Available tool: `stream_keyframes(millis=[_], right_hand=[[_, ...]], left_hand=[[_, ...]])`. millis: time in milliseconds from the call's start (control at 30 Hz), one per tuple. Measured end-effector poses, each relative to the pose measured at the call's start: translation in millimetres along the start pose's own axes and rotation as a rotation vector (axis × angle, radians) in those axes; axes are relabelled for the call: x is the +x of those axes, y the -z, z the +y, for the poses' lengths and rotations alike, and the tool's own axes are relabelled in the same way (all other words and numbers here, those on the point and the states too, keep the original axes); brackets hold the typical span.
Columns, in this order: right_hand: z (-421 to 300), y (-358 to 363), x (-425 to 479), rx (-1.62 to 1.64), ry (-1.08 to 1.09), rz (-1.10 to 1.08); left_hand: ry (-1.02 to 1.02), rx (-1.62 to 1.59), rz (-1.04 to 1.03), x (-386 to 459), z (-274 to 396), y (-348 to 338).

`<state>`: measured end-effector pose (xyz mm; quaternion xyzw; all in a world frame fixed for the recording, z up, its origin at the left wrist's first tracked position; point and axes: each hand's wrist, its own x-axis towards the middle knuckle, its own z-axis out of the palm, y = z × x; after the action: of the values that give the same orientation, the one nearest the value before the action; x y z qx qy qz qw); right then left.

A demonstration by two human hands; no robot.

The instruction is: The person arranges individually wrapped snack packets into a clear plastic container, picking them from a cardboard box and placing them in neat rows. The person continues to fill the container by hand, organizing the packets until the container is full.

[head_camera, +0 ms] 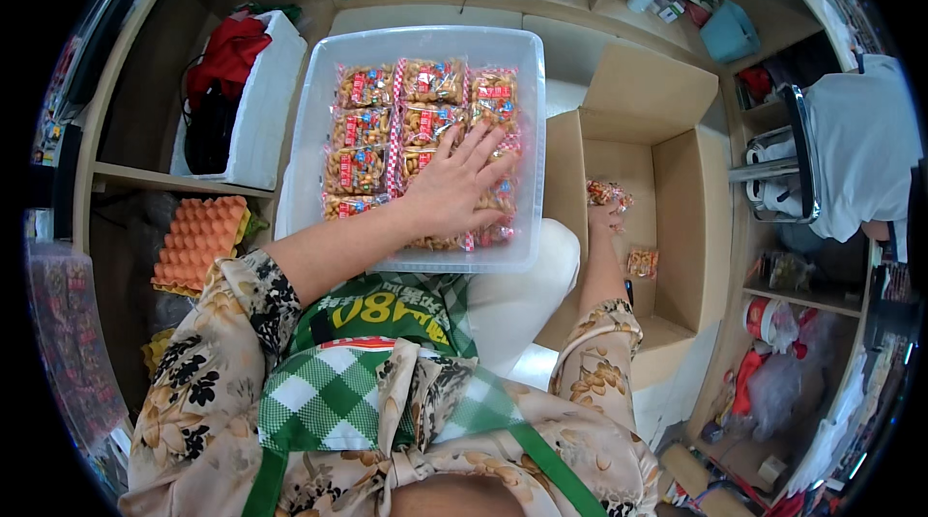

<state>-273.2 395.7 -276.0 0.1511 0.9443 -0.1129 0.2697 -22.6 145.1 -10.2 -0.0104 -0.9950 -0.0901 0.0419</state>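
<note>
A translucent plastic bin [536, 154] holds rows of small clear snack packets with red and white checked edges [360, 127]. My left hand [449, 194] lies on the packets at the bin's right part, palm down with its fingers spread, holding none. To the right stands an open cardboard box [678, 176]. Deep inside it, my right hand [603, 216] has its fingers around some snack packets [607, 192]. Another single packet [643, 262] lies on the box's bottom, just below and right of that hand.
Wooden shelving surrounds the floor area. On the left are a white foam box [279, 96] with red cloth and orange egg trays [197, 241]. A metal-framed chair [801, 154] with grey cloth stands right; a blue container [729, 31] sits at upper right.
</note>
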Motion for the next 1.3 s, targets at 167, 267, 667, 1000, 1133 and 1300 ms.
stream_keyframes(millis=[167, 267, 667, 1000, 1133, 1300], right_hand=[[-7, 0, 4, -0.07, 0.028, 0.02], [-1, 5, -9, -0.119, 0.112, 0.148], [40, 20, -35, 0.371, 0.269, 0.122], [52, 69, -68, 1.177, 0.429, 0.003], [-12, 165, -185, 1.243, 0.737, -0.046], [-75, 212, -306, 0.867, 1.454, -0.064]], left_hand=[[0.014, -0.005, -0.01, -6, -2, -1], [0.016, -0.006, -0.02, -5, -2, 0], [0.024, -0.064, 0.02, -10, -4, -1], [0.027, -0.047, -0.001, -8, -5, 0], [0.034, -0.041, -0.007, -9, -3, -1], [0.041, -0.017, -0.059, -8, -4, 1]])
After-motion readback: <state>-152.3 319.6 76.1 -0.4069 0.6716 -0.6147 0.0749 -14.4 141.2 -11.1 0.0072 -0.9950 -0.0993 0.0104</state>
